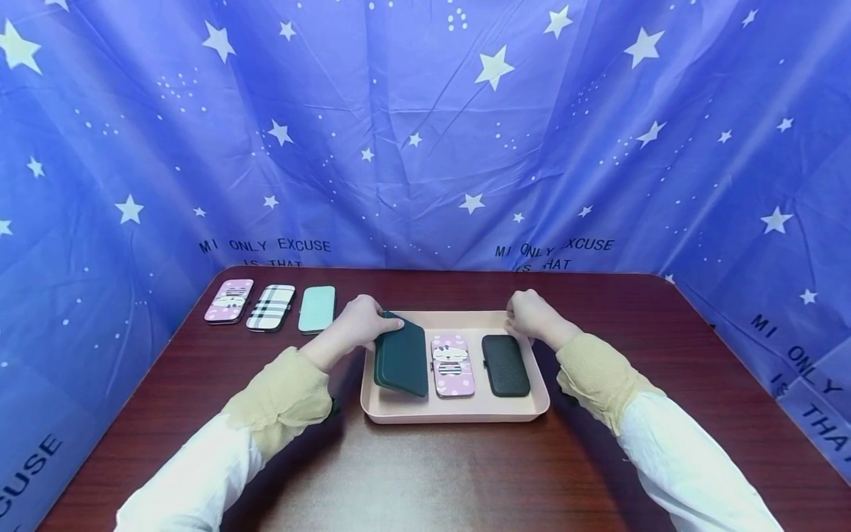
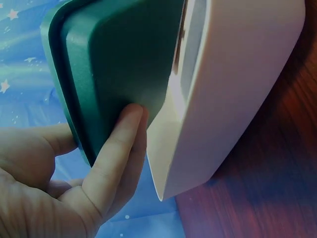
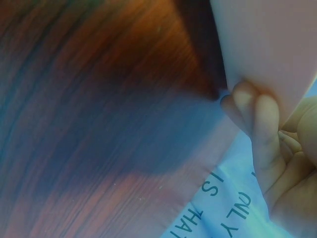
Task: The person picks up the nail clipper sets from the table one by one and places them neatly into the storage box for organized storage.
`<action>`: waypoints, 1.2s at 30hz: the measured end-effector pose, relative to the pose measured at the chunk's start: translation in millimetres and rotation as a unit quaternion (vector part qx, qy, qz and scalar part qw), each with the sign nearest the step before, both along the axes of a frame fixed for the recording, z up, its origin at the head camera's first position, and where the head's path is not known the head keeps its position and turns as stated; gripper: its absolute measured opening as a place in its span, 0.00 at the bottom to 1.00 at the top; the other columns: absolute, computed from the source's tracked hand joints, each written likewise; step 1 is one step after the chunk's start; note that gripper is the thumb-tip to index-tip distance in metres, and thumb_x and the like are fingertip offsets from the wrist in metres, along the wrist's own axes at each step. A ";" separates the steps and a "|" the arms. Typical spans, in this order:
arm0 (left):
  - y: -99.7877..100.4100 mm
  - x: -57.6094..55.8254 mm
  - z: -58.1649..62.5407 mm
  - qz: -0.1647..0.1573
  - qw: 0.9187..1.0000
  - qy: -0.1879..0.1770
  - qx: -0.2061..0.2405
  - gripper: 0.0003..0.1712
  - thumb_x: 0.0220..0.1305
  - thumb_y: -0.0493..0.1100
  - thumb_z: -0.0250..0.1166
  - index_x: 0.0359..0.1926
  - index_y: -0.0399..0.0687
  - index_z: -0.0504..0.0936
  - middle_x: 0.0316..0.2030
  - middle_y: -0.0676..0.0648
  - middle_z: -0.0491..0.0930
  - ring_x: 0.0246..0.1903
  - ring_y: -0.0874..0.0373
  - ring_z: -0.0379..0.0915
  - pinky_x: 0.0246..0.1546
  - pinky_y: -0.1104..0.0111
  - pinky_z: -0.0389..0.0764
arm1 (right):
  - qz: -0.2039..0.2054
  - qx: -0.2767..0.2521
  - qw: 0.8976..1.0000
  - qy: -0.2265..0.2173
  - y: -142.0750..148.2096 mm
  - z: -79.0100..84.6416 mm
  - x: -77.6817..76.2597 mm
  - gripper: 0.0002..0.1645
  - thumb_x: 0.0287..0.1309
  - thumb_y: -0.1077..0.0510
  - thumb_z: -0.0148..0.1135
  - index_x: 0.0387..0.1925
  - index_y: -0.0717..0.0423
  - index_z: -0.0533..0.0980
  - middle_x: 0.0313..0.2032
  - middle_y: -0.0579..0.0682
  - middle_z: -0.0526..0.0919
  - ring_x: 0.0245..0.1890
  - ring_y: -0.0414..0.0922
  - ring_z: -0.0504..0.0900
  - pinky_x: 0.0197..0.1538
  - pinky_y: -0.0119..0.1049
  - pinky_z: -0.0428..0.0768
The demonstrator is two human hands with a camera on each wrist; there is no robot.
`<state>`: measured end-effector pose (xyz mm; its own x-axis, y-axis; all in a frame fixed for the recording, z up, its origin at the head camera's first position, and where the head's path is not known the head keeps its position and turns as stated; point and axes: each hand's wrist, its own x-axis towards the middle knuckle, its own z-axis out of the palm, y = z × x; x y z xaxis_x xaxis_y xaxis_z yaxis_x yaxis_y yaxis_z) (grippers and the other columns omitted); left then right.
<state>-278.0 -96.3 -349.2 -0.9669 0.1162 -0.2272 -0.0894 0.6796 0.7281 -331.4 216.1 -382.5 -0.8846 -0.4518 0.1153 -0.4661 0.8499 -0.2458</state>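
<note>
My left hand (image 1: 361, 323) pinches a dark green rectangular case (image 1: 402, 358) by its far left corner, thumb on top and fingers beneath. The case is tilted over the left part of a pale pink tray (image 1: 455, 416). In the left wrist view, its rimmed green underside (image 2: 133, 54) shows beside the tray wall (image 2: 233, 94). At the tray's far right corner, my right hand (image 1: 535, 316) grips the rim, with fingertips (image 3: 266, 111) against the outer wall in the right wrist view. Inside the tray lie a pink cat-print case (image 1: 453, 366) and a black textured case (image 1: 505, 366).
Left of the tray, a row on the dark wooden table (image 1: 452, 480) holds a pink patterned case (image 1: 229, 301), a plaid case (image 1: 271, 307) and a mint green case (image 1: 317, 309). A blue star-print curtain (image 1: 425, 133) hangs behind the table and at its sides.
</note>
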 end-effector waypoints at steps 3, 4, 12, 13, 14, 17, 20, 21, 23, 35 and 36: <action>5.8 -1.1 -0.4 -0.017 0.999 0.007 -0.028 0.21 0.59 0.47 0.67 0.40 0.30 0.77 0.22 0.40 0.80 0.14 0.58 0.78 0.20 0.67 0.82 | -0.014 0.010 1.000 -0.008 -1.8 2.1 2.3 0.16 0.44 0.69 0.57 0.07 0.55 0.71 0.06 0.46 0.74 0.04 0.38 0.73 0.18 0.32 0.77; 7.5 -1.4 -1.0 -0.022 0.999 0.006 -0.030 0.20 0.59 0.47 0.67 0.38 0.30 0.78 0.20 0.41 0.79 0.13 0.58 0.77 0.20 0.67 0.81 | -0.018 0.014 1.000 -0.008 -2.9 3.3 3.4 0.16 0.44 0.69 0.57 0.07 0.56 0.70 0.06 0.47 0.74 0.04 0.38 0.73 0.18 0.32 0.77; 15.3 -3.2 -5.6 -0.029 0.999 0.008 -0.028 0.16 0.58 0.47 0.67 0.29 0.36 0.78 0.13 0.47 0.74 0.12 0.56 0.76 0.23 0.63 0.82 | -0.027 0.032 0.999 0.007 -5.7 3.8 3.4 0.17 0.44 0.68 0.58 0.07 0.55 0.69 0.05 0.45 0.73 0.04 0.36 0.71 0.18 0.31 0.76; 16.0 -3.7 -5.9 -0.027 0.999 0.007 -0.028 0.16 0.58 0.47 0.67 0.28 0.36 0.79 0.13 0.47 0.73 0.12 0.56 0.76 0.23 0.63 0.82 | -0.028 0.032 0.999 0.009 -5.4 3.3 2.9 0.17 0.44 0.68 0.59 0.07 0.55 0.70 0.05 0.45 0.73 0.04 0.36 0.71 0.18 0.31 0.76; 16.7 -4.3 -6.4 -0.025 0.999 0.005 -0.024 0.16 0.58 0.47 0.67 0.28 0.35 0.78 0.13 0.47 0.74 0.12 0.55 0.76 0.24 0.62 0.83 | -0.028 0.033 0.999 0.010 -4.9 2.8 2.3 0.17 0.44 0.68 0.59 0.06 0.55 0.70 0.05 0.45 0.73 0.04 0.36 0.71 0.19 0.31 0.76; 18.6 -6.0 -9.0 -0.021 1.000 -0.003 -0.011 0.16 0.58 0.46 0.67 0.31 0.34 0.79 0.15 0.45 0.76 0.13 0.56 0.76 0.24 0.62 0.83 | -0.030 0.031 0.999 0.008 -3.8 2.2 1.6 0.16 0.43 0.68 0.58 0.07 0.55 0.71 0.05 0.46 0.73 0.03 0.36 0.71 0.19 0.32 0.76; 20.5 -7.8 -11.9 -0.016 1.000 -0.014 0.001 0.18 0.58 0.45 0.67 0.38 0.31 0.79 0.21 0.43 0.78 0.15 0.58 0.77 0.24 0.62 0.83 | -0.030 0.026 0.999 0.003 -3.5 2.3 1.7 0.15 0.43 0.68 0.58 0.07 0.56 0.72 0.05 0.46 0.73 0.03 0.36 0.71 0.19 0.31 0.76; 21.1 -8.5 -12.9 -0.014 1.000 -0.018 0.003 0.19 0.59 0.45 0.67 0.40 0.30 0.79 0.23 0.42 0.79 0.17 0.58 0.78 0.24 0.63 0.83 | -0.030 0.024 0.999 0.002 -3.4 2.5 1.9 0.15 0.43 0.68 0.57 0.07 0.56 0.72 0.05 0.46 0.74 0.03 0.36 0.71 0.19 0.31 0.76; 21.7 -9.6 -13.9 -0.011 1.000 -0.024 0.005 0.21 0.59 0.45 0.66 0.45 0.29 0.77 0.27 0.40 0.79 0.19 0.56 0.79 0.24 0.63 0.83 | -0.029 0.022 0.999 0.001 -4.1 3.2 2.0 0.15 0.43 0.68 0.57 0.07 0.55 0.71 0.05 0.46 0.74 0.03 0.36 0.71 0.18 0.31 0.76; 19.9 -13.7 -13.2 -0.036 0.996 -0.081 -0.012 0.24 0.59 0.40 0.63 0.51 0.28 0.71 0.44 0.33 0.74 0.38 0.43 0.80 0.21 0.61 0.83 | -0.032 0.029 0.999 -0.009 -4.7 3.4 0.8 0.15 0.44 0.68 0.57 0.08 0.56 0.72 0.06 0.46 0.73 0.04 0.36 0.71 0.17 0.30 0.75; 19.5 -14.0 -13.4 -0.036 0.996 -0.086 -0.013 0.25 0.57 0.41 0.66 0.50 0.28 0.71 0.43 0.34 0.74 0.38 0.43 0.80 0.21 0.61 0.83 | -0.031 0.029 0.999 -0.009 -4.7 3.8 1.3 0.15 0.44 0.68 0.56 0.08 0.56 0.72 0.06 0.47 0.73 0.04 0.37 0.71 0.17 0.30 0.75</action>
<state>-292.1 -76.8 -362.6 -0.9031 0.1756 -0.3918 -0.1611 0.7072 0.6884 -330.1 211.4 -378.7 -0.9128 -0.4015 0.0744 -0.4081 0.8898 -0.2042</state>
